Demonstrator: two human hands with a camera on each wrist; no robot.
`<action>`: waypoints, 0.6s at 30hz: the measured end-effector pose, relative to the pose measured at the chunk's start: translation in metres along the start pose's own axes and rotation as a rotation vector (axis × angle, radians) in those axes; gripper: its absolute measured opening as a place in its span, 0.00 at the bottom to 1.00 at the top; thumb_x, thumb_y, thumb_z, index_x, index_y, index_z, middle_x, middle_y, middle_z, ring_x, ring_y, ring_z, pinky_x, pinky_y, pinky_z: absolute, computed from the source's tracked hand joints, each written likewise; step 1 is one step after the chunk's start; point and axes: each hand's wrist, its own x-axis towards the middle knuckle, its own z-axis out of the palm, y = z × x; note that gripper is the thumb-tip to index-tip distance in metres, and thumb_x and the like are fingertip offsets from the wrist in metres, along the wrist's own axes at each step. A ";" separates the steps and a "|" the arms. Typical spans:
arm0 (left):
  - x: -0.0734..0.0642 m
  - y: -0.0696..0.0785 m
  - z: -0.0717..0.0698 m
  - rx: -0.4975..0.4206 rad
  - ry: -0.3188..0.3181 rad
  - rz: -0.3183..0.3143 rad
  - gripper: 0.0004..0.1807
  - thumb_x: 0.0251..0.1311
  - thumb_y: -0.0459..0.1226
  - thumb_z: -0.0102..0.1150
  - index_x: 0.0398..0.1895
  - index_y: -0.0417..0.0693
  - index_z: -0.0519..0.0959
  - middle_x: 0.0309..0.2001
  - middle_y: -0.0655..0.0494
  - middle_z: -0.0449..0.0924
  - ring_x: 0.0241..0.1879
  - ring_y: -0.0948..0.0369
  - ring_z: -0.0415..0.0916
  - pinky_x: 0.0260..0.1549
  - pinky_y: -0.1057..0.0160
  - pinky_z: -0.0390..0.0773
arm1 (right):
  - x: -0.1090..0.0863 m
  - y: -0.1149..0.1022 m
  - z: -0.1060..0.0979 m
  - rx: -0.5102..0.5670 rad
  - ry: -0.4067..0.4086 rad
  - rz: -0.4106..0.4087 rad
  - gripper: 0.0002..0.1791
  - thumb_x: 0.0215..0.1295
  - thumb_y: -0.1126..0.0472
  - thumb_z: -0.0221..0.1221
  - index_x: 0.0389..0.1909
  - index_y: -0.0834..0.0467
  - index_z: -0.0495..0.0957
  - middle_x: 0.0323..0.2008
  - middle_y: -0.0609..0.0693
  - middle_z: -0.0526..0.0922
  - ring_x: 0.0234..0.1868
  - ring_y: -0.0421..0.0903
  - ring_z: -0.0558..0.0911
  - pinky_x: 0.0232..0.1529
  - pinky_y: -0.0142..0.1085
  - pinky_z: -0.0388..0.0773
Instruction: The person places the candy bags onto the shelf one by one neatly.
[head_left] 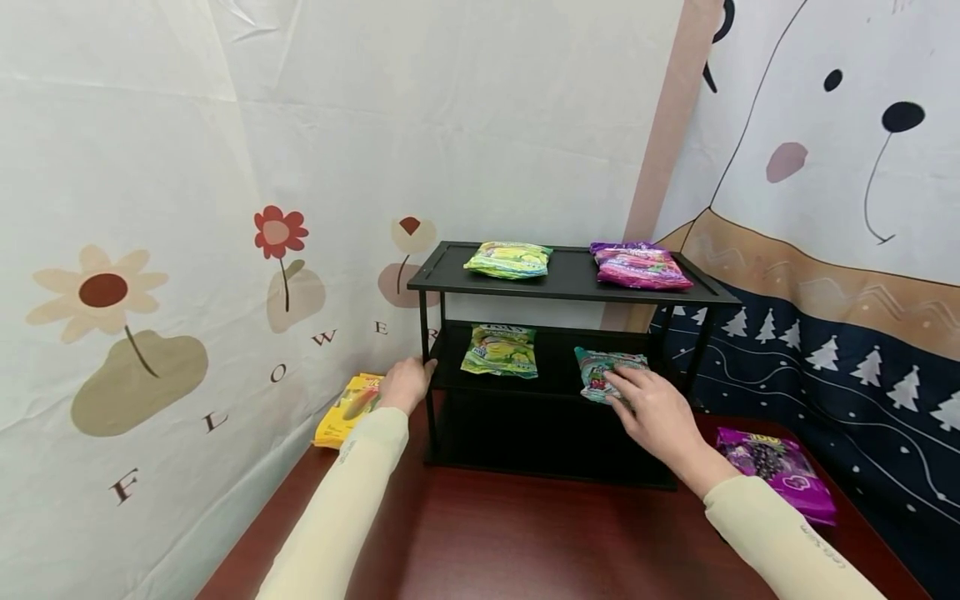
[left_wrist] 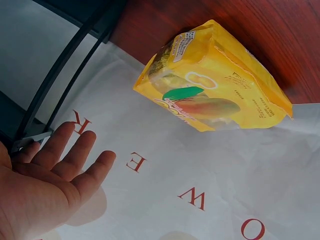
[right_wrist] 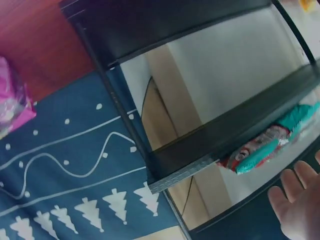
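A black three-tier shelf (head_left: 495, 421) stands on the table. My left hand (head_left: 405, 384) grips its left side at the middle tier; in the left wrist view that hand (left_wrist: 50, 182) has its index finger at the shelf edge and the other fingers stretched out. My right hand (head_left: 660, 412) is in front of a teal snack bag (head_left: 596, 371) at the right of the middle tier and overlaps it. From the right wrist, the fingers (right_wrist: 292, 185) are extended, slightly apart from the teal bag (right_wrist: 265, 147). A green snack bag (head_left: 501, 350) lies left on that tier.
On the top tier lie a yellow-green bag (head_left: 510, 260) and a pink-purple bag (head_left: 641, 267). A yellow mango bag (head_left: 348, 412) sits left of the shelf, against the wall cloth (head_left: 187, 333). To the right, a purple grape bag (head_left: 780, 475) rests on the reddish table (head_left: 517, 542).
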 end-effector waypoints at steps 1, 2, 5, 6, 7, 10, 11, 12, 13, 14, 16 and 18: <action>0.000 0.000 0.000 0.001 -0.001 0.002 0.20 0.76 0.50 0.43 0.35 0.45 0.76 0.34 0.42 0.80 0.39 0.42 0.80 0.33 0.42 0.76 | -0.002 -0.001 0.001 -0.022 0.010 -0.040 0.24 0.59 0.58 0.69 0.57 0.60 0.81 0.55 0.62 0.80 0.54 0.61 0.79 0.54 0.56 0.75; 0.000 0.000 0.000 0.001 0.000 0.003 0.20 0.76 0.49 0.43 0.35 0.45 0.76 0.34 0.42 0.80 0.39 0.42 0.80 0.33 0.42 0.76 | -0.003 -0.001 0.003 -0.043 0.015 -0.073 0.25 0.58 0.58 0.70 0.57 0.59 0.81 0.55 0.61 0.81 0.53 0.60 0.80 0.53 0.55 0.76; 0.000 0.000 0.000 -0.001 0.000 0.000 0.20 0.76 0.50 0.43 0.36 0.45 0.77 0.36 0.41 0.81 0.40 0.41 0.80 0.34 0.41 0.76 | -0.008 0.000 0.006 -0.097 0.030 -0.141 0.26 0.57 0.56 0.70 0.57 0.58 0.81 0.54 0.61 0.81 0.49 0.59 0.81 0.47 0.52 0.79; -0.001 0.000 0.000 0.000 -0.002 -0.002 0.20 0.76 0.50 0.43 0.36 0.45 0.77 0.37 0.41 0.81 0.41 0.41 0.80 0.35 0.41 0.76 | -0.010 0.001 0.008 -0.115 0.037 -0.160 0.25 0.59 0.55 0.69 0.57 0.58 0.81 0.53 0.61 0.81 0.48 0.59 0.81 0.44 0.51 0.80; -0.001 0.000 0.000 0.001 -0.005 -0.002 0.20 0.77 0.50 0.43 0.37 0.45 0.77 0.37 0.40 0.81 0.42 0.41 0.80 0.36 0.40 0.76 | -0.012 0.002 0.009 -0.131 0.043 -0.175 0.23 0.61 0.54 0.67 0.56 0.58 0.81 0.52 0.61 0.81 0.47 0.59 0.81 0.42 0.51 0.80; -0.001 0.001 -0.001 -0.001 -0.009 -0.009 0.21 0.77 0.50 0.42 0.38 0.45 0.77 0.39 0.40 0.81 0.43 0.40 0.80 0.37 0.40 0.76 | -0.017 0.004 0.014 -0.184 0.065 -0.208 0.20 0.72 0.49 0.55 0.55 0.57 0.82 0.49 0.61 0.81 0.43 0.58 0.81 0.36 0.48 0.81; -0.001 0.001 -0.001 -0.001 -0.011 -0.010 0.21 0.77 0.50 0.42 0.37 0.45 0.77 0.38 0.40 0.81 0.43 0.40 0.80 0.37 0.40 0.76 | -0.018 0.004 0.015 -0.203 0.069 -0.212 0.20 0.75 0.48 0.52 0.55 0.57 0.81 0.48 0.60 0.81 0.42 0.58 0.81 0.35 0.48 0.81; -0.001 0.001 -0.001 -0.002 -0.013 -0.010 0.21 0.77 0.50 0.42 0.37 0.45 0.77 0.37 0.41 0.81 0.42 0.41 0.80 0.37 0.40 0.75 | -0.019 0.004 0.016 -0.220 0.072 -0.215 0.20 0.75 0.49 0.51 0.55 0.57 0.81 0.47 0.60 0.81 0.42 0.58 0.81 0.34 0.48 0.81; 0.000 0.001 -0.001 -0.002 -0.014 -0.009 0.21 0.77 0.50 0.42 0.36 0.45 0.77 0.36 0.41 0.81 0.41 0.41 0.80 0.36 0.41 0.75 | -0.020 0.004 0.017 -0.232 0.075 -0.215 0.19 0.74 0.50 0.53 0.54 0.57 0.81 0.46 0.61 0.80 0.42 0.59 0.81 0.34 0.48 0.81; 0.000 0.001 -0.001 -0.003 -0.014 -0.008 0.21 0.77 0.50 0.42 0.36 0.45 0.77 0.35 0.42 0.81 0.41 0.41 0.80 0.36 0.41 0.75 | -0.021 0.004 0.018 -0.243 0.075 -0.213 0.17 0.72 0.53 0.56 0.54 0.57 0.81 0.46 0.60 0.80 0.42 0.59 0.81 0.34 0.48 0.81; 0.000 0.000 0.000 -0.006 -0.015 -0.007 0.21 0.77 0.50 0.42 0.35 0.45 0.76 0.34 0.43 0.80 0.40 0.42 0.80 0.35 0.42 0.75 | -0.022 0.003 0.018 -0.257 0.070 -0.204 0.18 0.64 0.59 0.64 0.54 0.57 0.81 0.45 0.60 0.80 0.42 0.59 0.81 0.35 0.49 0.82; 0.001 0.000 0.001 -0.007 -0.014 -0.006 0.21 0.77 0.50 0.42 0.35 0.45 0.76 0.34 0.43 0.80 0.40 0.42 0.79 0.35 0.42 0.75 | -0.021 0.002 0.019 -0.254 0.061 -0.192 0.23 0.53 0.65 0.70 0.53 0.57 0.82 0.45 0.60 0.81 0.43 0.59 0.81 0.37 0.50 0.82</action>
